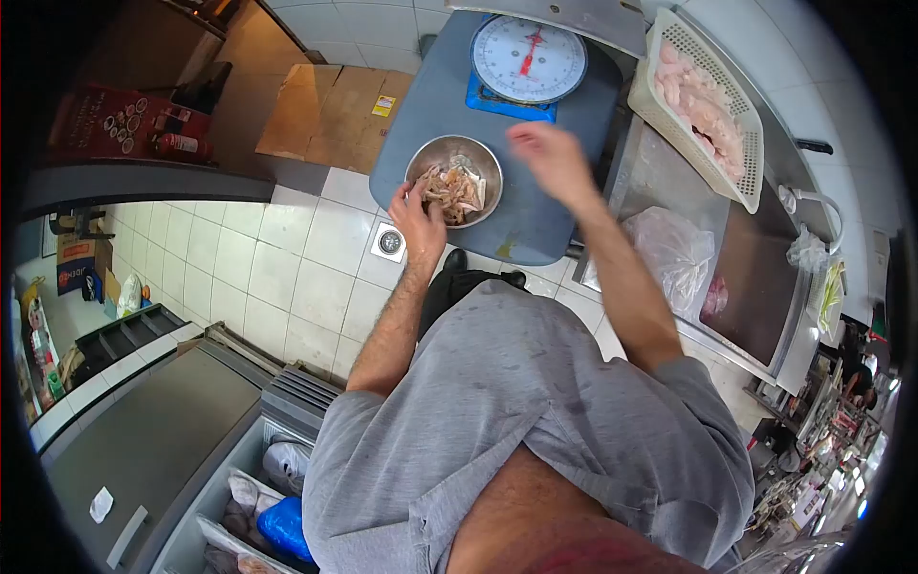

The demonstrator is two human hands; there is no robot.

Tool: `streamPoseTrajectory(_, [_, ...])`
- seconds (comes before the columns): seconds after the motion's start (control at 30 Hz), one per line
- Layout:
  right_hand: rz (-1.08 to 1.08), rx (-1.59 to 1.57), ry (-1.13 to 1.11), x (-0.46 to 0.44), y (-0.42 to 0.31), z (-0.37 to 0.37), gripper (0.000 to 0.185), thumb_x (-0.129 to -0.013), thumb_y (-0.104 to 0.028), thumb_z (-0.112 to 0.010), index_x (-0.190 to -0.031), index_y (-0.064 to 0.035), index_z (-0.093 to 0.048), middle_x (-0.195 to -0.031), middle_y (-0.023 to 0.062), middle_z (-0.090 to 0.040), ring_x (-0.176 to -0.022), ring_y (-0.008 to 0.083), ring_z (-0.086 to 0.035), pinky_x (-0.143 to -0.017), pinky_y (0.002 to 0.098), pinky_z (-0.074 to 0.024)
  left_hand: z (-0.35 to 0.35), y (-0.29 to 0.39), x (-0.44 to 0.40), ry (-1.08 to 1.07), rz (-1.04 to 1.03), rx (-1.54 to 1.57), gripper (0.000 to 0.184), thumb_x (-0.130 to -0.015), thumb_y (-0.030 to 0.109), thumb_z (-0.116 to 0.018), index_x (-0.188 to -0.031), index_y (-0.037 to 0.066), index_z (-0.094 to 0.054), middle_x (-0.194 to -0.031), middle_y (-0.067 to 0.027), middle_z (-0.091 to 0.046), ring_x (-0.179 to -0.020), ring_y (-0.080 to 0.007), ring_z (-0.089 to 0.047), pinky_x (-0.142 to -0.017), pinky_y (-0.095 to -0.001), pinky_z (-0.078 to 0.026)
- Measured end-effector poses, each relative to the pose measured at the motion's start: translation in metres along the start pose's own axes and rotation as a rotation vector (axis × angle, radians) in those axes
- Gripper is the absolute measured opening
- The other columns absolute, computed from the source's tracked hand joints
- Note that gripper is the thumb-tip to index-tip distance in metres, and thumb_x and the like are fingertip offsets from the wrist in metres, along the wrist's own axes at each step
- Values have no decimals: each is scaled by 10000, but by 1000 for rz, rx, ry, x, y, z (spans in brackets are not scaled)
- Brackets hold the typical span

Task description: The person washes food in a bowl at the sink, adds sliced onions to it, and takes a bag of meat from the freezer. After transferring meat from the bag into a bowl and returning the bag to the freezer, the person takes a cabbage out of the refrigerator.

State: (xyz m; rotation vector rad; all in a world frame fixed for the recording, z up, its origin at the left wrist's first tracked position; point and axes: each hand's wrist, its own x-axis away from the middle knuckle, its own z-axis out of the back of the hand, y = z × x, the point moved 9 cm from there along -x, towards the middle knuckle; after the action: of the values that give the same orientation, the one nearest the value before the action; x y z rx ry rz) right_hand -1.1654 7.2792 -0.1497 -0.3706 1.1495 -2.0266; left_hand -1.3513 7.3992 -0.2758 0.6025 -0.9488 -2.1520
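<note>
Print on the dial (529, 59), yellow label (383, 106) and red box (81, 129) seems illegibly small.

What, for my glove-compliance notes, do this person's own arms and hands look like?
The left hand and right hand are gloveless, with no watch or wristband visible. Plain grey sleeves end near the elbows, leaving the forearms uncovered. Motion blur hides finer right-hand detail.

I'm in what looks like a commercial kitchen or food-preparation room. I see 1 dial scale (529, 59) on a grey table (535, 220), 1 perforated crate (755, 143) of pale raw meat (703, 100), and a metal counter with a sink (755, 277) beside it. White tiles (311, 230) cover the floor and wall, and 1 open chest freezer (215, 488) holds bagged goods (285, 528) near me.
</note>
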Motion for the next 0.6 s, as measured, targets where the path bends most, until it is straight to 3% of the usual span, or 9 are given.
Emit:
streamPoseTrajectory(0.1, [-84,47,304,47,-5,138,159,-790,-72,-579,-938,-25,-608,-838,79,-626,-747,147,-606,-688,254,-478,-2,62,-3,-14,-169,20,410,-730,61,-588,-1128,65,-488,-1186,-167,-406,-1115,-328,-354,-949,-415,-301])
streamPoseTrajectory(0.17, [-268,126,461,96,43,221,163,-770,-43,-574,-928,-19,-607,-796,71,-631,-731,133,-603,-673,252,-480,-33,116,5,-270,-372,173,438,-730,97,-616,-1144,58,-478,-1184,-159,-415,-1112,-319,-368,-930,-413,-324])
streamPoseTrajectory(0.23, [-333,131,573,138,68,257,164,-764,-37,-571,-922,-13,-606,-774,68,-631,-718,129,-600,-668,251,-481,-61,151,19,-430,-412,218,470,-730,122,-632,-1163,56,-462,-1195,-159,-406,-1112,-317,-372,-934,-408,-330])
streamPoseTrajectory(0.37, [-545,283,234,192,108,253,136,-686,-40,-575,-809,-3,-619,-690,63,-620,-627,124,-574,-591,278,-466,-129,232,76,-800,-579,305,583,-727,183,-668,-1230,57,-402,-1227,-163,-373,-1108,-320,-378,-962,-390,-327])
streamPoseTrajectory(0.4, [-521,247,104,196,130,236,137,-648,-47,-565,-767,-13,-625,-648,102,-615,-607,175,-591,-572,308,-456,-143,247,90,-905,-598,309,679,-708,216,-693,-1273,64,-349,-1260,-165,-333,-1137,-334,-342,-982,-404,-308])
streamPoseTrajectory(0.43, [-392,469,46,190,135,225,125,-639,-49,-550,-740,-18,-618,-619,145,-594,-611,260,-593,-581,337,-452,-152,261,100,-934,-631,317,679,-708,216,-693,-1273,64,-349,-1260,-165,-333,-1137,-334,-342,-982,-404,-308])
streamPoseTrajectory(0.5, [-263,542,-127,184,151,200,124,-639,-50,-537,-736,-24,-610,-699,174,-598,-659,329,-578,-623,380,-450,-170,279,114,-926,-680,241,764,-679,256,-723,-1296,58,-318,-1278,-170,-306,-1173,-363,-284,-988,-433,-290])
streamPoseTrajectory(0.57, [-216,469,-115,175,142,186,114,-639,-68,-546,-718,-12,-605,-758,182,-606,-708,340,-579,-661,410,-444,-182,290,120,-881,-749,182,886,-628,252,-761,-1318,49,-243,-1268,-198,-290,-1162,-373,-286,-977,-444,-289])
streamPoseTrajectory(0.6, [-227,470,-90,172,144,184,114,-639,-68,-546,-718,-12,-605,-758,182,-606,-708,340,-579,-661,410,-444,-184,288,113,-879,-658,207,944,-599,230,-781,-1329,52,-210,-1273,-203,-285,-1168,-374,-280,-983,-449,-279])
